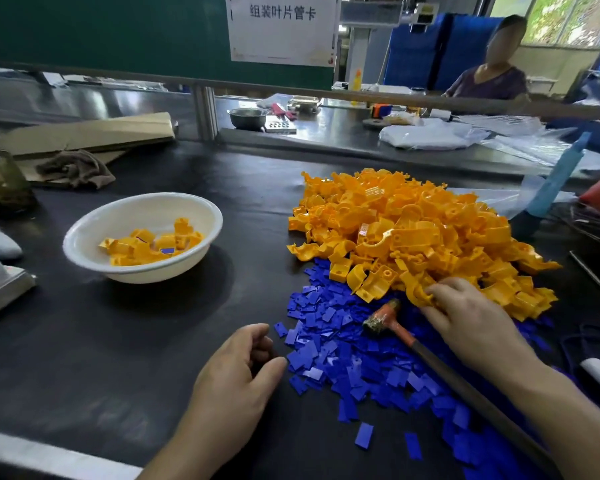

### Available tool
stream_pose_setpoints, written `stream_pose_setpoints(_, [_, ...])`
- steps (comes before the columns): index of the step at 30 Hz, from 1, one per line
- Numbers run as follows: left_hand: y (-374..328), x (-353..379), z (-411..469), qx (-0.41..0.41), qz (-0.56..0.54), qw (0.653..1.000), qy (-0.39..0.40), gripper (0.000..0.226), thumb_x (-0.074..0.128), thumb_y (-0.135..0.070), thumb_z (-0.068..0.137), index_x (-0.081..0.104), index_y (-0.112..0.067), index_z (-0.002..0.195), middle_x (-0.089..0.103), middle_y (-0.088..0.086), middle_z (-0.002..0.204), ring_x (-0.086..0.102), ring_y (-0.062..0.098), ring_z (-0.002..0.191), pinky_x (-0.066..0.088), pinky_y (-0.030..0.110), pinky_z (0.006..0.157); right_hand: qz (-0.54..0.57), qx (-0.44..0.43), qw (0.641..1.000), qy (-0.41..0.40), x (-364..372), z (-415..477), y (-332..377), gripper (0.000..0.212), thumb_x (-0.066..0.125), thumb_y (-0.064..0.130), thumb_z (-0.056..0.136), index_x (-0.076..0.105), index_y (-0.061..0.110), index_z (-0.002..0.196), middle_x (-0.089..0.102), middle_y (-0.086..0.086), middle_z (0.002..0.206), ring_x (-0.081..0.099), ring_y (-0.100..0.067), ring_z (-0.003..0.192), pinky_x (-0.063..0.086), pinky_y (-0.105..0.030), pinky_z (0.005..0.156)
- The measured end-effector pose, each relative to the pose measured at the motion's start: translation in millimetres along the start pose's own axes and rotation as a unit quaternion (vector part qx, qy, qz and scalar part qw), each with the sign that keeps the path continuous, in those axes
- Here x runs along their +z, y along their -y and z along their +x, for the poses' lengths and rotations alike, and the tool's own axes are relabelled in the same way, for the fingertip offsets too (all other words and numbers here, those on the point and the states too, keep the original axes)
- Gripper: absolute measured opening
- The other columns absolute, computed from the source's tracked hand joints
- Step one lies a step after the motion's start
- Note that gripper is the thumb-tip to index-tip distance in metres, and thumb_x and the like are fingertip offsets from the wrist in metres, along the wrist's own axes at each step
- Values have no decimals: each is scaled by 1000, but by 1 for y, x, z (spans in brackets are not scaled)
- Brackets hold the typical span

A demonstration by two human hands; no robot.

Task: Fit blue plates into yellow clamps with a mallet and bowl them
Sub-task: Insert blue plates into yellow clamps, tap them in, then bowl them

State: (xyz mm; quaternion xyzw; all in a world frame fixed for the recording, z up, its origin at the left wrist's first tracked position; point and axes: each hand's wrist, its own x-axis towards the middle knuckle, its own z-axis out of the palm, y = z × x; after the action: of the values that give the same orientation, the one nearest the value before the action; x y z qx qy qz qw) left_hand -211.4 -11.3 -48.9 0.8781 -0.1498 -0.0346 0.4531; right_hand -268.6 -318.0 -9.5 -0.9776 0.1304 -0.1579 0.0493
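Few finished pieces lie in the white bowl: a small cluster of fitted clamps covers only part of its bottom, and one of them shows a blue plate. We judge the job to be at an early stage.

The stock left to work is large. The pile of yellow clamps stands high on the right of the dark table, and the heap of blue plates spreads out from under its near edge towards us.

At that near edge the right hand curls its fingertips round one yellow clamp, which sits against the pile. The left hand rests on the table just beside the blue plates, fingers loosely curled, with nothing visible in it.

The mallet lies unheld on the blue plates, head just left of the right hand and handle running under that forearm.

So this piece is only being picked: it has no plate yet and is neither struck nor bowled.
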Motion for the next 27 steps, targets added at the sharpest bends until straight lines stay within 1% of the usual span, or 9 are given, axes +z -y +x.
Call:
stream_pose_setpoints(3, [1, 1, 0, 9, 6, 1000, 2, 36, 68, -40, 81, 46, -55, 105, 61, -27, 98, 56, -10, 95, 42, 10, 77, 116, 60, 991, -22, -8, -8, 2, 35, 53, 33, 94, 56, 21, 126, 56, 4, 120, 54, -7, 97, 40, -18, 73])
stream_pose_setpoints(9, [0, 1, -2, 12, 4, 1000, 3, 35, 68, -38, 82, 43, -59, 95, 61, -26, 98, 55, -11, 94, 41, 10, 75, 371, 182, 910, -33, -16, -18, 6, 23, 49, 28, 97, 58, 30, 118, 67, 1, 79, 66, -15, 61, 49, -27, 56])
stream_pose_setpoints(11, [0, 1, -3, 15, 3, 1000, -1, 34, 69, -36, 82, 45, -58, 94, 62, -25, 97, 56, -10, 93, 41, 10, 75, 457, 208, 864, -41, -18, -21, 6, 17, 49, 23, 97, 62, 28, 105, 70, -2, 76, 68, -17, 64, 55, -34, 58])
stream_pose_setpoints(14, [1, 1, -3, 19, 5, 1000, -6, 35, 69, -36, 82, 46, -57, 96, 63, -24, 97, 57, -9, 94, 41, 10, 76, 620, 250, 743, -43, -25, -26, 8, 18, 46, 11, 98, 63, 16, 101, 70, -8, 83, 69, -22, 68, 56, -30, 53])
stream_pose_setpoints(16, [2, 2, -3, 19, 8, 1000, -9, 35, 69, -35, 83, 46, -56, 97, 64, -22, 97, 58, -7, 93, 43, 12, 77, 646, 250, 720, -45, -25, -30, 10, 17, 47, 10, 97, 63, 14, 103, 71, -6, 81, 70, -22, 70, 55, -27, 53])
stream_pose_setpoints(18, [2, 3, -3, 21, 9, 1000, -10, 35, 70, -35, 82, 47, -54, 100, 64, -21, 97, 58, -7, 93, 43, 13, 76, 551, 236, 799, -50, -19, -36, 10, 16, 51, 18, 96, 62, 20, 108, 70, -1, 82, 70, -16, 73, 55, -25, 57])
stream_pose_setpoints(21, [3, 4, -4, 21, 5, 1000, -11, 34, 70, -34, 82, 49, -52, 101, 64, -22, 97, 56, -10, 94, 42, 11, 74, 232, 153, 960, -18, -13, -41, 11, 34, 59, 36, 90, 54, 32, 123, 59, 12, 109, 60, -4, 86, 50, -22, 68])
stream_pose_setpoints(23, [5, 4, -4, 20, 5, 1000, -13, 33, 70, -34, 82, 51, -51, 103, 64, -22, 98, 56, -11, 95, 42, 11, 75, 89, 98, 990, 42, -12, -39, 14, 46, 57, 46, 87, 47, 35, 131, 50, 11, 124, 55, -6, 101, 49, -27, 78])
stream_pose_setpoints(27, [5, 5, -3, 20, 10, 1000, -12, 36, 69, -34, 83, 51, -46, 112, 63, -23, 99, 57, -12, 93, 43, 13, 77, 21, 74, 995, 65, -11, -28, 16, 39, 49, 46, 92, 49, 35, 129, 56, 7, 125, 54, -17, 110, 50, -34, 84])
